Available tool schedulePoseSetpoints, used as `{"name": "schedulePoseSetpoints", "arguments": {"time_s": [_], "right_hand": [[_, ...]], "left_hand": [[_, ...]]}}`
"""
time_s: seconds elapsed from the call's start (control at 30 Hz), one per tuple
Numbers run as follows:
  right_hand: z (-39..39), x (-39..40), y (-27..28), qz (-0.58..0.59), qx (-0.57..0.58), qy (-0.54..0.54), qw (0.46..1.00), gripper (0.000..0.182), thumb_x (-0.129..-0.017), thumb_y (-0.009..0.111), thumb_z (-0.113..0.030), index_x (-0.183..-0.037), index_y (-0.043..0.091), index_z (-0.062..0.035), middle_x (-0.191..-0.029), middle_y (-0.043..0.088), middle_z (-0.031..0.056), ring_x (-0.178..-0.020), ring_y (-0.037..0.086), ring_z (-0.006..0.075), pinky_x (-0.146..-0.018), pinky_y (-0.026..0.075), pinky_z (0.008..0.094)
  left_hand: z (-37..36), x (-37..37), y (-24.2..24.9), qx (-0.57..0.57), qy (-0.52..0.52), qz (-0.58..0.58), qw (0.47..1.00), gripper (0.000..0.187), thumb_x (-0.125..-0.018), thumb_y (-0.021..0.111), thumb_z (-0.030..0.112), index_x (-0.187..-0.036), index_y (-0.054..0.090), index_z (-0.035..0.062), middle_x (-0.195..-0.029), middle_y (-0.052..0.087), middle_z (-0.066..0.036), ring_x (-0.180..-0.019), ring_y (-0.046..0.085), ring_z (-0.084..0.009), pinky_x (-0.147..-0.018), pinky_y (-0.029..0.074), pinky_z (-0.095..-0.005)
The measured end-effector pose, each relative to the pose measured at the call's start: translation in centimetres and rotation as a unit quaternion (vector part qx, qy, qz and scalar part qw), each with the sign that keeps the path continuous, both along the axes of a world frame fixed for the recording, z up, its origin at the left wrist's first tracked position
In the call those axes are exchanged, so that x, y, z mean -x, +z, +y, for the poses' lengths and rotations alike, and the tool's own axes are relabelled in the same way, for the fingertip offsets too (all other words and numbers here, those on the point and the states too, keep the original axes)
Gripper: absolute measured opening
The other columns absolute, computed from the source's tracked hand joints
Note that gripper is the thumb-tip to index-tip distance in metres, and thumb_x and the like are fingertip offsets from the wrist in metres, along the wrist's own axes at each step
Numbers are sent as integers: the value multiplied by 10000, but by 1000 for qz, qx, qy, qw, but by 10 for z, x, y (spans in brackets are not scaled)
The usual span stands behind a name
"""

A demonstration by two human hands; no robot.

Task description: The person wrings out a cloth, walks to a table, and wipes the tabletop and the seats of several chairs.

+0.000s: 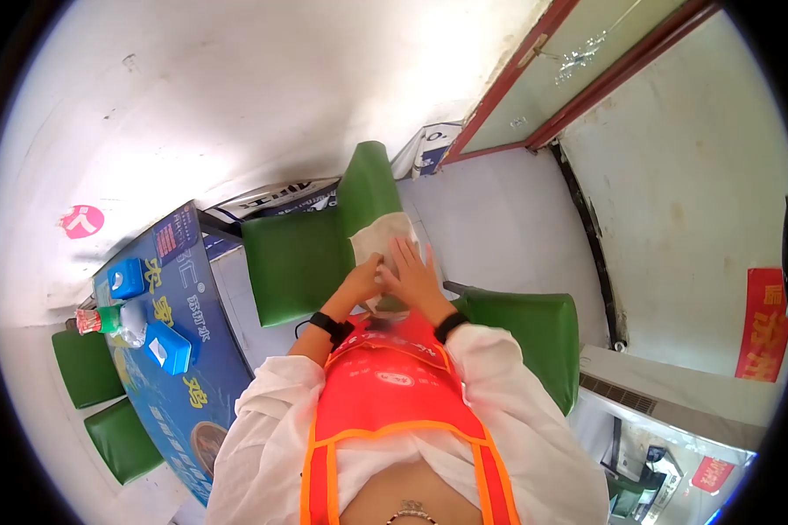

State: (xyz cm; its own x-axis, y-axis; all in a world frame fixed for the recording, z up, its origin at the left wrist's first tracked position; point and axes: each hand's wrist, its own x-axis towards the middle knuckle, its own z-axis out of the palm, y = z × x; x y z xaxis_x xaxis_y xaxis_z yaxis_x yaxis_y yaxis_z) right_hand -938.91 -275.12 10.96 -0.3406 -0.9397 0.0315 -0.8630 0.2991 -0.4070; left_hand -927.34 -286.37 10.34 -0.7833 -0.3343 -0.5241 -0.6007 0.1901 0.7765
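A beige cloth hangs in front of my body, against the edge of a green chair in this view. My left hand has its fingers curled at the cloth's left side, gripping it. Flat over the cloth's right part lies my right hand, its fingers stretched out and its thumb pointing toward my left hand. The cloth's lower end shows below the hands, above my red apron. Part of the cloth is hidden under the hands.
To the left stands a blue printed table with two blue tissue boxes and a green-and-red bottle. Another green chair is close on my right. A red-framed door is ahead, and a white air-conditioner-like unit stands at right.
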Motion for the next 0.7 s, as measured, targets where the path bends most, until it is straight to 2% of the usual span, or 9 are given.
{"name": "schedulePoseSetpoints", "arguments": {"time_s": [0.1, 0.2, 0.27, 0.33, 0.43, 0.47, 0.5, 0.57, 0.7], "right_hand": [[-36, 20, -8, 23, 10, -15, 1000, 613, -875, 469, -406, -1364, 329, -64, -1418, 330, 135, -1295, 340, 260, -1013, 193, 618], [-51, 39, -28, 91, -22, 22, 995, 554, -897, 446, -346, -1352, 339, -48, -1389, 362, 164, -1278, 361, 278, -1007, 272, 562], [-45, 64, -26, -223, 57, -22, 973, 511, -919, 414, -304, -1349, 335, -41, -1359, 390, 186, -1243, 387, 331, -985, 345, 494], [-41, 58, -15, -307, 40, -87, 947, 501, -923, 413, -302, -1346, 341, -45, -1346, 399, 176, -1217, 403, 312, -952, 364, 478], [-3, 37, 11, -526, -49, -264, 807, 471, -935, 408, -295, -1338, 357, -58, -1307, 428, 149, -1139, 450, 254, -855, 419, 433], [7, 32, 13, -588, -78, -316, 741, 461, -939, 407, -293, -1335, 363, -62, -1294, 437, 139, -1113, 466, 235, -823, 437, 418], [13, 27, 11, -588, -76, -318, 740, 461, -939, 407, -293, -1335, 363, -62, -1294, 437, 139, -1113, 466, 235, -823, 437, 418], [18, 18, 1, -700, -57, -323, 635, 429, -896, 511, -272, -1271, 446, -72, -1139, 534, 125, -899, 545, 205, -699, 454, 312], [18, 27, -58, -650, 152, -264, 696, 331, -860, 563, -210, -1156, 543, -60, -954, 598, 70, -749, 556, 138, -638, 449, 254]], "left_hand": [[2, -2, -19, -125, 78, 140, 979, 642, -696, 706, 43, -1246, 378, -7, -1283, 471, -177, -1146, 515, -311, -914, 455, -350], [-5, 3, 26, -111, 44, 71, 990, 661, -683, 720, 41, -1255, 390, 9, -1301, 450, -174, -1135, 515, -298, -901, 462, -349], [-17, 8, 40, -95, 9, 41, 995, 657, -688, 719, 43, -1256, 390, 7, -1295, 453, -179, -1130, 517, -295, -902, 458, -354], [-27, 11, 19, 204, 43, 16, 978, 624, -726, 700, 77, -1261, 387, 7, -1275, 461, -190, -1092, 532, -287, -902, 447, -364], [-48, 21, -29, 209, 155, 162, 952, 602, -751, 676, 94, -1271, 382, 11, -1228, 483, -190, -1047, 543, -294, -899, 439, -373], [-48, 32, -43, 217, 165, 272, 923, 486, -767, 629, 112, -1196, 423, 13, -1008, 564, -185, -918, 553, -312, -805, 450, -387], [-45, 37, -38, 217, 162, 272, 924, 486, -767, 629, 112, -1196, 423, 13, -1008, 564, -185, -918, 553, -312, -805, 450, -387], [-42, 41, -18, 116, 147, 127, 974, 370, -815, 608, 145, -1127, 469, 5, -967, 587, -146, -853, 569, -262, -770, 456, -345], [-37, 32, 7, 103, 63, 64, 991, 258, -867, 548, 216, -1013, 515, 6, -840, 590, -107, -739, 538, -209, -695, 443, -328]]}}
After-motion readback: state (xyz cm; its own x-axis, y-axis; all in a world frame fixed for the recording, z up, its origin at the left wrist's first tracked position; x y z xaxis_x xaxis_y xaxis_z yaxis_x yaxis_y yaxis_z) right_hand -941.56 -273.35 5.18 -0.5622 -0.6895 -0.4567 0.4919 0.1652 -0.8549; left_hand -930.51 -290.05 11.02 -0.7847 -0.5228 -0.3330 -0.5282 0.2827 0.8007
